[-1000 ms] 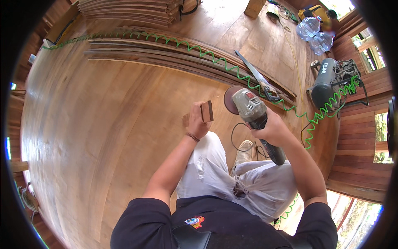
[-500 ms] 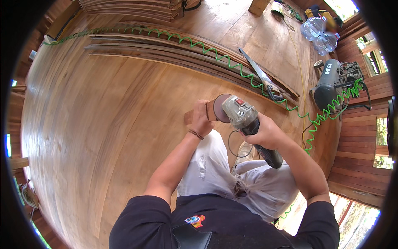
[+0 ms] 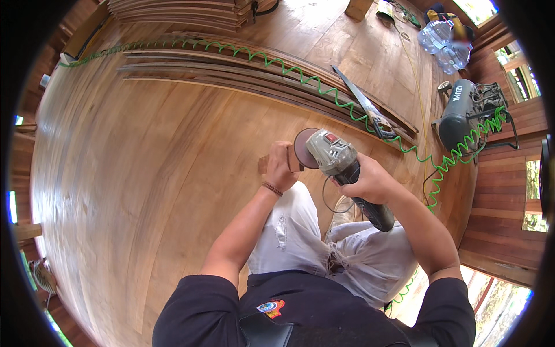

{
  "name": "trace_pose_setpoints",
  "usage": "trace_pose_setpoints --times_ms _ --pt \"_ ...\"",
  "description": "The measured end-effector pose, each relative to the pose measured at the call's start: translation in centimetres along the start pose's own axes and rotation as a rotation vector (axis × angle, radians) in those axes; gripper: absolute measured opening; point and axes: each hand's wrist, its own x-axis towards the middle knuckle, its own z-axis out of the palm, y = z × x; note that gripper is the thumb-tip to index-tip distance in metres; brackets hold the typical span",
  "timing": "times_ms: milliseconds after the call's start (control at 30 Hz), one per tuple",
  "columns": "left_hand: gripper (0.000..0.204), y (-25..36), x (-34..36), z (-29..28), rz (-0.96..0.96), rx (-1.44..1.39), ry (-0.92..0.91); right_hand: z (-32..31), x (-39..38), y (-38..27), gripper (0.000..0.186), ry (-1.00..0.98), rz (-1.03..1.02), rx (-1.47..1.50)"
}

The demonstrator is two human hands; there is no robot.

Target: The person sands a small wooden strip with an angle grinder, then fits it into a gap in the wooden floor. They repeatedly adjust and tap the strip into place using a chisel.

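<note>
a plank floor (image 3: 144, 191) runs out to wooden walls (image 3: 498, 194). raised over it, well in from its right edge, is a small wooden block (image 3: 296, 167), gripped in the left hand (image 3: 279, 166) with the fingers curled round it. the abrasive disc (image 3: 303, 149) overlaps the block's far right corner; from here i can't tell whether they touch or whether the disc spins. the right hand (image 3: 370, 180) wraps firmly round the body of the grinder (image 3: 340, 154). to work well here, i'd say, press lightly, sweep evenly, brace both wrists, and mind those left fingers, so near the rim. beyond, toward the floor's far edge, lie long boards (image 3: 219, 72) and a handsaw (image 3: 361, 104); by its right edge stands a compressor (image 3: 457, 118).
</note>
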Motion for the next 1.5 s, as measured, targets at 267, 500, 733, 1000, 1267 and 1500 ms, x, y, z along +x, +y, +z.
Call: trace_pose_setpoints --times_ms 267,500,733,1000,1267,1500 --pt "0.055 -0.6 -0.4 0.1 -0.017 0.014 -0.015 -0.9 -0.2 -0.5 0.065 0.119 0.033 0.056" --pt "0.051 -1.2 -0.5 0.1 -0.023 0.03 0.02 0.2 -0.2 -0.1 0.058 0.02 0.05 0.029" --pt "0.059 -0.3 0.5 -1.0 0.017 0.129 0.171 -0.5 -1.3 -0.5 0.054 0.16 0.023 0.126" --pt "0.046 -1.6 0.6 -2.8 -0.124 0.037 0.202 -0.5 -2.3 0.1 0.054 0.276 0.016 0.169" --pt "0.026 -0.9 0.2 -3.9 -0.284 -0.466 0.206 -0.1 -2.9 -0.2 0.051 0.281 -0.043 0.178" --pt "0.023 0.1 -0.9 -4.7 -0.483 -0.452 0.087 0.5 -3.4 -0.6 0.053 0.269 -0.075 0.07"
